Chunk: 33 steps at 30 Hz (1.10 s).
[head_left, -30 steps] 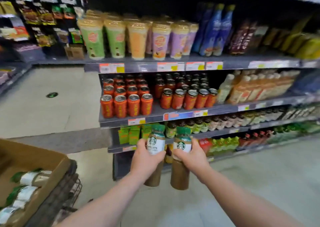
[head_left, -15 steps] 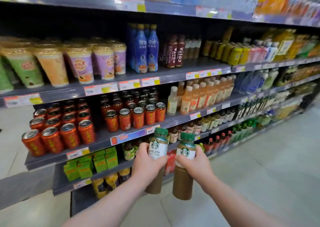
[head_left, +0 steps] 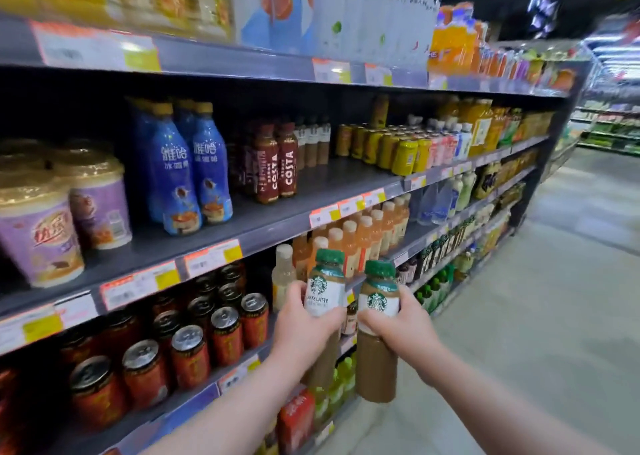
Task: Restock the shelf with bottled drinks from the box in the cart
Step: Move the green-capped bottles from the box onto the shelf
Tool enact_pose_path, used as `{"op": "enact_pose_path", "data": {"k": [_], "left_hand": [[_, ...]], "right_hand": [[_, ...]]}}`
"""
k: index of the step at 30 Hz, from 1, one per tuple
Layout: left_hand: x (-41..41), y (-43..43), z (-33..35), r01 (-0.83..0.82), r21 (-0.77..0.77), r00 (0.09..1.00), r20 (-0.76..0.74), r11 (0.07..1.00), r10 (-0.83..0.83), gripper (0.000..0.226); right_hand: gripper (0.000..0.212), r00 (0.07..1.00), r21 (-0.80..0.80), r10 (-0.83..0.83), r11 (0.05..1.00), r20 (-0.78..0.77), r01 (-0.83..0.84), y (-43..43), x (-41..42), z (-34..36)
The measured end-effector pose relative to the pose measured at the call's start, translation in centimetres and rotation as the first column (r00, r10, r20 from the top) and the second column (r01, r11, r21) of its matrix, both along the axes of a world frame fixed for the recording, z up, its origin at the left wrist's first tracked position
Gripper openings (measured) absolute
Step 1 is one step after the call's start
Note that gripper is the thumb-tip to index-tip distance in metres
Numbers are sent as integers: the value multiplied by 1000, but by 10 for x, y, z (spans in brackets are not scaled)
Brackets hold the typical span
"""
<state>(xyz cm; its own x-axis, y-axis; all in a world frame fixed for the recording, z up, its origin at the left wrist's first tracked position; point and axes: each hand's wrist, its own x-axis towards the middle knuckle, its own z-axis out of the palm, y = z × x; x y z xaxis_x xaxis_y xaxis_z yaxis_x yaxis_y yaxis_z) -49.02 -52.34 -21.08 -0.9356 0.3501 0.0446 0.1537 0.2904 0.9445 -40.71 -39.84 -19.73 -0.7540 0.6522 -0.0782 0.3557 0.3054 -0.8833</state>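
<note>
Here, a long drinks shelf (head_left: 329,184), mostly stocked; a bare stretch shows just right of the Costa bottles (head_left: 277,165). Two green-capped latte bottles are held upright and side by side in front of the lower tiers, neither on a shelf yet. The left hand (head_left: 301,326) wraps its fingers round the left bottle (head_left: 325,291), and the right hand (head_left: 405,330) round the right bottle (head_left: 377,368). Cart and box are out of sight. My guess: the carrying is done, the placing remains.

Left bottle (head_left: 325,293) beside right bottle (head_left: 378,304), both before the shelf (head_left: 263,227), cans (head_left: 190,345) at left
</note>
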Motion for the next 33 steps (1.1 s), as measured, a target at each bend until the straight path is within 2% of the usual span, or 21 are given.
{"op": "enact_pose_path", "data": {"k": [3, 4, 8, 13, 16, 22, 26, 29, 33], "left_hand": [[-26, 15, 8, 24, 32, 999, -32, 999, -23, 40], [-34, 19, 11, 30, 41, 999, -46, 999, -28, 40], [-66, 38, 22, 2, 67, 997, -74, 998, 3, 41], [-101, 63, 29, -74, 82, 991, -102, 994, 82, 41], [-120, 85, 39, -148, 126, 979, -123, 981, 163, 41], [-145, 138, 62, -334, 190, 927, -109, 923, 358, 42], [-157, 162, 76, -450, 229, 867, -120, 863, 484, 37], [-162, 171, 82, -535, 250, 806, -134, 807, 576, 37], [-164, 171, 88, -609, 225, 749, -152, 761, 645, 38]], "right_hand": [[41, 999, -9, 11, 1000, -36, -12, 18, -27, 11], [37, 999, -3, 25, 1000, -44, -25, 23, -37, 16], [52, 995, 67, 71, 996, -69, -66, 51, -79, 38], [25, 970, 113, 160, 984, -181, -141, 100, -138, 72], [31, 950, 187, 223, 965, -219, -184, 134, -182, 91], [41, 886, 232, 393, 912, -247, -340, 198, -267, 117], [52, 844, 207, 466, 882, -264, -423, 224, -323, 122], [49, 805, 203, 526, 850, -274, -486, 231, -358, 120], [58, 791, 234, 583, 808, -187, -540, 226, -398, 114]]}}
